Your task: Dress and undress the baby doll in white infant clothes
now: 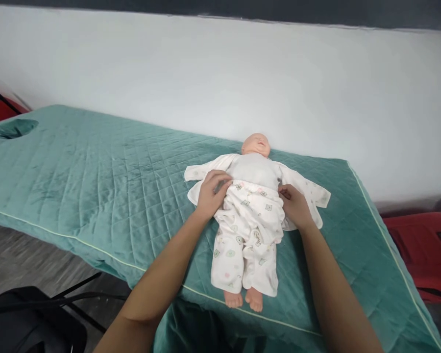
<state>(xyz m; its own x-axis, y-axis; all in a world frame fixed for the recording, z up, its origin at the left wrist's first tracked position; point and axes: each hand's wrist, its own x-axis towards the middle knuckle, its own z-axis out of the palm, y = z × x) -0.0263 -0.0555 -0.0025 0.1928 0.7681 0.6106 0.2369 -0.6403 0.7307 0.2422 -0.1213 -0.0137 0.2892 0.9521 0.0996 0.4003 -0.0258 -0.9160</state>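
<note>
Doll (255,164), supine on bed (95,171): left hand (211,193), right hand (296,206) pinch trousers (248,230) waistband, one per hip, for even hold

Care-training room: padded massage table (95,171) with face hole (14,128); baby doll (255,169)

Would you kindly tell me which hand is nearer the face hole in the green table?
Left. The left hand grips the trousers on the doll at the side facing the face hole; the right hand is across the doll, farther away.
</note>
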